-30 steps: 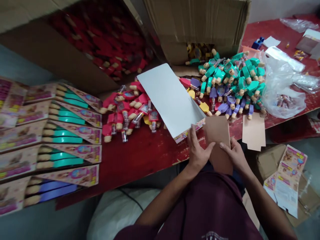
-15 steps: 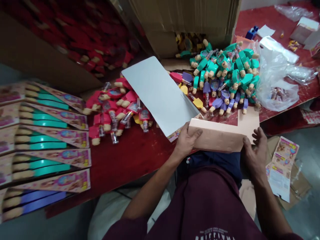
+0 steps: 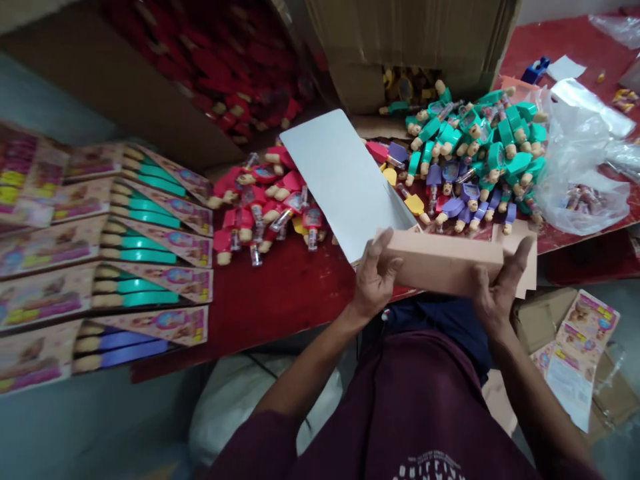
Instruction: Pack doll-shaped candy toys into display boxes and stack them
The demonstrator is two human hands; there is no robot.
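A long pink cardboard box piece point(image 3: 440, 259) with folded sides is held level over the table's front edge. Its left end is gripped by my left hand point(image 3: 374, 279), thumb on the near side. My right hand point(image 3: 499, 287) holds the right end, where a flat flap point(image 3: 525, 263) sticks out beyond the fingers. Just behind the box, a printed carton with a grey-white panel point(image 3: 345, 180) lies slanted on the red table point(image 3: 270, 300).
Red bear-head toys point(image 3: 270, 200) lie left of the panel; green ones point(image 3: 480, 127) and several purple ones point(image 3: 460, 200) lie right. Filled display boxes point(image 3: 155, 247) stack at far left. Large cartons point(image 3: 415, 33) stand behind. A plastic bag point(image 3: 585, 193) sits at right.
The view has swung left, so the scene sits further right. My right hand has closed in on the box's right end, and the box has turned to show its top and front.
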